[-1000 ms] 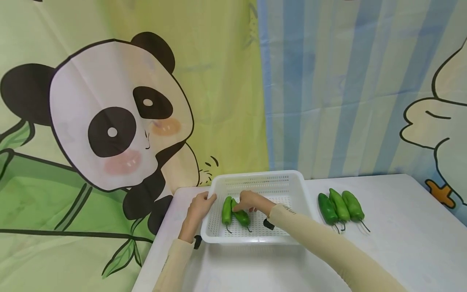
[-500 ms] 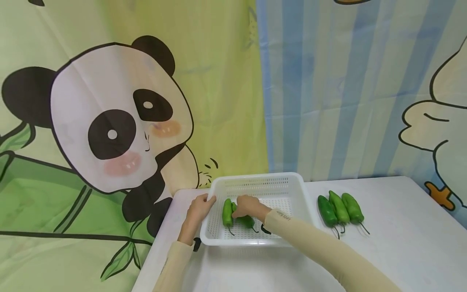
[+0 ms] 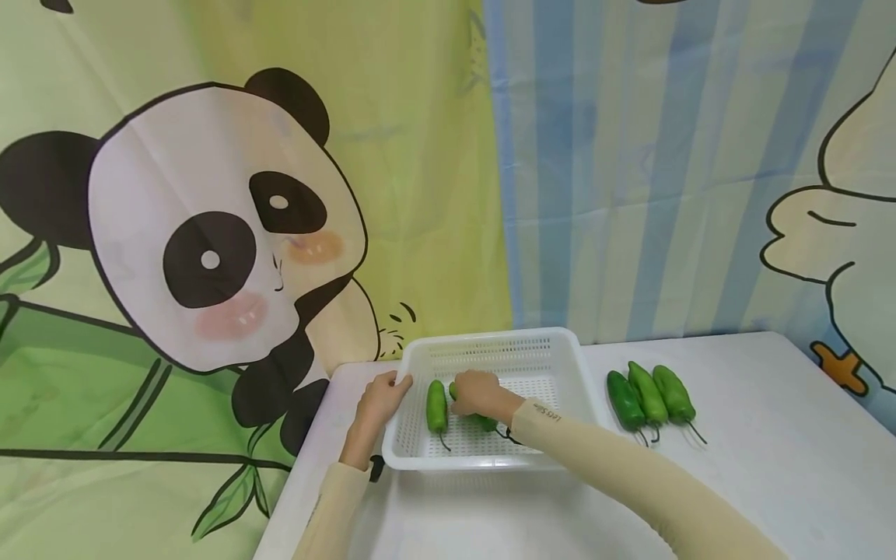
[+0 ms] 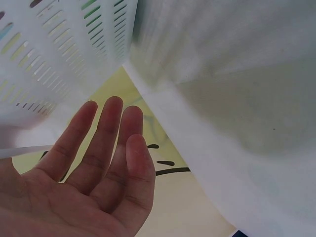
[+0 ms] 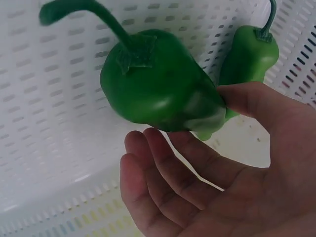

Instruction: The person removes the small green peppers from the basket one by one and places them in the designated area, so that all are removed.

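Observation:
My right hand (image 3: 483,395) reaches into a white perforated plastic basket (image 3: 479,463) and holds a green pepper (image 5: 153,84) between thumb and fingers. In the right wrist view its stem points to the upper left. A second, slimmer green pepper (image 3: 437,406) lies to its left on the basket floor, stem toward the front. My left hand (image 3: 381,398) is at the basket's left side, its thumb hooked over the rim. In the left wrist view its other fingers (image 4: 94,165) stay outside the wall, loosely bent.
On the white table (image 3: 777,467), to the right of the basket, three green peppers (image 3: 649,395) lie side by side, stems toward the front. Behind the table hangs a printed curtain (image 3: 448,194) with a panda and blue stripes.
The pepper under my right hand has shifted right, away from the slim pepper, and the gap between them has grown. My left hand stays on the basket's rim.

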Available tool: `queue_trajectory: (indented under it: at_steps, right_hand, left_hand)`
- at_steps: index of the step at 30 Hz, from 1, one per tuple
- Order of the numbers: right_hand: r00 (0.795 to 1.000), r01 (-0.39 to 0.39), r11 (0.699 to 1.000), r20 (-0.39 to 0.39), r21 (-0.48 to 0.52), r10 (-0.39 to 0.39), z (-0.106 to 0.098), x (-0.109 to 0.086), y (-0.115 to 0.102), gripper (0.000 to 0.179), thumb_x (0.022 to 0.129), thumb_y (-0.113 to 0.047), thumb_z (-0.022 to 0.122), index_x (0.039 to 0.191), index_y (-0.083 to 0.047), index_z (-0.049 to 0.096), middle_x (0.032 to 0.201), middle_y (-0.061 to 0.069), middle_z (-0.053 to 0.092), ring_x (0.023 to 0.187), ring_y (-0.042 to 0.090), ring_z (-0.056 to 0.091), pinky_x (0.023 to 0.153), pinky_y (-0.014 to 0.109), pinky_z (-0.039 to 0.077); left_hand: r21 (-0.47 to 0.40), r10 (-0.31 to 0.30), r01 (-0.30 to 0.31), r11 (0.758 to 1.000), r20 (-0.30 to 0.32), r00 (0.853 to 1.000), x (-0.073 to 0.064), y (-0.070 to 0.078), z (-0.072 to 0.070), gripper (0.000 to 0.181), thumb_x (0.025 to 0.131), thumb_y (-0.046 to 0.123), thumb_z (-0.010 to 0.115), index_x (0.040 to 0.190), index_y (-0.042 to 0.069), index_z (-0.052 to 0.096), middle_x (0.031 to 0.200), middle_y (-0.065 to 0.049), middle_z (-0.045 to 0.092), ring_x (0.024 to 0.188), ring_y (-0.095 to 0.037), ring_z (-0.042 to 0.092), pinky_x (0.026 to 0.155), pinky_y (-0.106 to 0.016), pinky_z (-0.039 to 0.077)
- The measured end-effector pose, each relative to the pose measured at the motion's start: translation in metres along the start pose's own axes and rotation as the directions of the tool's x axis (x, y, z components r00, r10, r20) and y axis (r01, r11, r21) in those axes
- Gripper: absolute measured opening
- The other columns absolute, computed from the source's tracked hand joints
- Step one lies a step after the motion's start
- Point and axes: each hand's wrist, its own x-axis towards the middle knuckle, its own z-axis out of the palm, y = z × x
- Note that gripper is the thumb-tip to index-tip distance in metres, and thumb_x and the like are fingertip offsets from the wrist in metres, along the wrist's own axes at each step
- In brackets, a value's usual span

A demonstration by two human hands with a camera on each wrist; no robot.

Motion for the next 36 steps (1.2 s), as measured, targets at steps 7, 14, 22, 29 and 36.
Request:
queue_trajectory:
  at_steps: [7, 14, 22, 29, 36]
  right_hand:
    - [0.989, -0.07, 0.97, 0.142, 0.232, 0.037, -0.013, 0.004, 0.031, 0.042, 0.088, -0.035, 0.073, 0.061, -0.018, 0.046, 0.059, -0.004, 0.044, 0.058, 0.018, 0.053, 0.054, 0.033, 0.047]
    - [0.958, -0.173, 0.854, 0.286, 0.491, 0.029, -0.039, -0.004, 0.069, 0.033, 0.091, -0.046, 0.067, 0.091, -0.014, 0.073, 0.096, 0.006, 0.072, 0.098, 0.032, 0.072, 0.089, 0.051, 0.058]
    - [0.913, -0.243, 0.713, 0.402, 0.658, -0.06, -0.064, -0.013, 0.099, 0.041, 0.096, -0.047, 0.062, 0.111, -0.01, 0.07, 0.117, 0.012, 0.069, 0.102, 0.026, 0.07, 0.098, 0.052, 0.054]
    - [0.905, -0.274, 0.642, 0.417, 0.716, -0.079, -0.081, -0.024, 0.118, 0.039, 0.096, -0.045, 0.062, 0.112, -0.009, 0.066, 0.114, 0.01, 0.069, 0.104, 0.027, 0.069, 0.097, 0.05, 0.054]
    - [0.906, -0.271, 0.62, 0.412, 0.736, -0.093, -0.094, -0.038, 0.135, 0.045, 0.097, -0.045, 0.06, 0.122, -0.007, 0.061, 0.12, 0.013, 0.066, 0.107, 0.027, 0.068, 0.097, 0.048, 0.055]
  left_hand:
    - [-0.03, -0.004, 0.004, 1.0, 0.007, 1.0, -0.001, 0.001, 0.001, 0.047, 0.1, 0.046, 0.055, 0.129, 0.01, 0.065, 0.096, -0.013, 0.074, 0.061, -0.018, 0.071, 0.049, -0.032, 0.057]
    - [-0.05, -0.001, 0.002, 0.999, 0.021, 1.0, -0.002, -0.001, 0.001, 0.049, 0.1, 0.046, 0.055, 0.132, 0.009, 0.063, 0.096, -0.013, 0.074, 0.061, -0.018, 0.071, 0.049, -0.032, 0.058]
    - [-0.053, -0.003, 0.004, 0.999, 0.022, 1.0, -0.002, 0.0, 0.0, 0.05, 0.1, 0.046, 0.055, 0.133, 0.01, 0.062, 0.095, -0.014, 0.073, 0.06, -0.018, 0.071, 0.049, -0.032, 0.058]
    - [-0.051, -0.001, 0.002, 0.999, 0.021, 1.0, -0.002, 0.0, 0.0, 0.048, 0.1, 0.047, 0.055, 0.131, 0.011, 0.063, 0.093, -0.012, 0.074, 0.06, -0.018, 0.071, 0.048, -0.032, 0.057]
    - [-0.043, -0.005, 0.006, 0.999, 0.025, 1.0, -0.001, -0.001, 0.0, 0.048, 0.1, 0.047, 0.055, 0.13, 0.011, 0.064, 0.093, -0.011, 0.074, 0.06, -0.017, 0.071, 0.049, -0.031, 0.057]
